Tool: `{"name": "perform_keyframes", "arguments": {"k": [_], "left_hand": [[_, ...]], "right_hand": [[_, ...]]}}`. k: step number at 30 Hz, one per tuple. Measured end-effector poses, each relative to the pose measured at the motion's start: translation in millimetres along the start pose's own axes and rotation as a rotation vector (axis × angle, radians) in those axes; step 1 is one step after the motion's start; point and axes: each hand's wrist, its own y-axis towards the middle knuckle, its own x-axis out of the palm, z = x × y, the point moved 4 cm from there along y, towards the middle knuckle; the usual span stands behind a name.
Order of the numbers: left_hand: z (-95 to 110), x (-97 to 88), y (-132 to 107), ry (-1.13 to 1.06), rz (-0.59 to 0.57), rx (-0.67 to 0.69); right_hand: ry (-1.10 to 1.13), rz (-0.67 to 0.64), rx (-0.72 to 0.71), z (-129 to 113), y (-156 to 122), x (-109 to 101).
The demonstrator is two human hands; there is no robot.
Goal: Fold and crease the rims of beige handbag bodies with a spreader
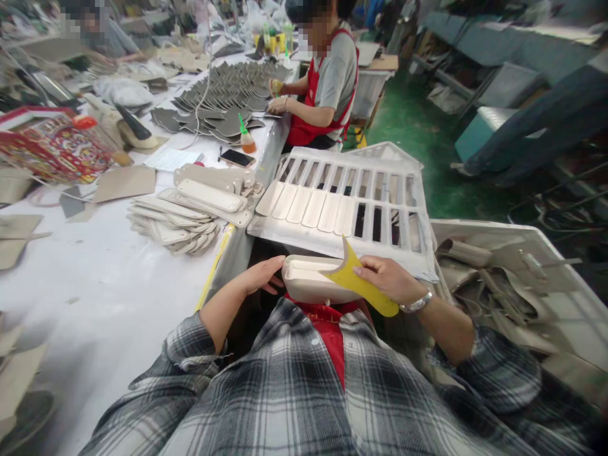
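In front of my body lies a beige, boat-shaped piece [310, 288] with rounded ends and a pale strip along its hollow top; it looks like part of a bag. My left hand [262, 275] holds its left end, the fingers partly hidden below. My right hand [388, 278] is closed on a flat yellow curved tool [349, 271], scraper-like in shape, with the thumb on top. The tool's pointed left end lies over the right part of the beige piece. Just beyond, several pale oblong strips [300, 206] lie in a row on a white slatted rack [420, 190].
Left on the white table [95, 285] is a pile of beige oblong pieces [175, 221]. A phone [237, 158] and glue bottle [247, 140] stand farther back. A co-worker in a red apron [311, 95] sits ahead. At right, a white bin [546, 244] holds beige pieces.
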Motion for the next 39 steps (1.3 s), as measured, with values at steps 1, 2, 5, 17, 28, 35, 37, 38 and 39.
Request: {"name": "perform_keyframes", "arguments": {"k": [1,2,5,17,28,35,37,38,39], "left_hand": [[0,2.6,-4,0.007,-0.010,-0.003],[-1,6.2,-5,0.009,-0.024,0.001],[-4,22.8,1,-0.153,-0.067,-0.006],[-9,52.1,26,-0.874,0.060,0.215],[-22,45.3,25,-0.937,-0.069,0.217],[-24,47.3,31,-0.936,-0.073,0.283],[-24,48.2,34,-0.924,-0.071,0.294],[-24,48.3,36,-0.913,-0.061,0.300],[-25,48.2,38,-0.899,-0.047,0.304]], "right_hand": [[-0.019,0.031,-0.015,0,-7,7],[-0.043,0.044,-0.034,0,-13,15],[-0.103,0.023,-0.072,3,-22,36],[0.040,-0.019,0.011,-5,-1,108],[0.931,-0.092,0.487,-21,6,165],[1.068,-0.141,0.573,-17,14,171],[1.080,-0.153,0.604,-14,16,170],[1.085,-0.159,0.623,-13,16,169],[1.091,-0.164,0.643,-12,17,169]]}}
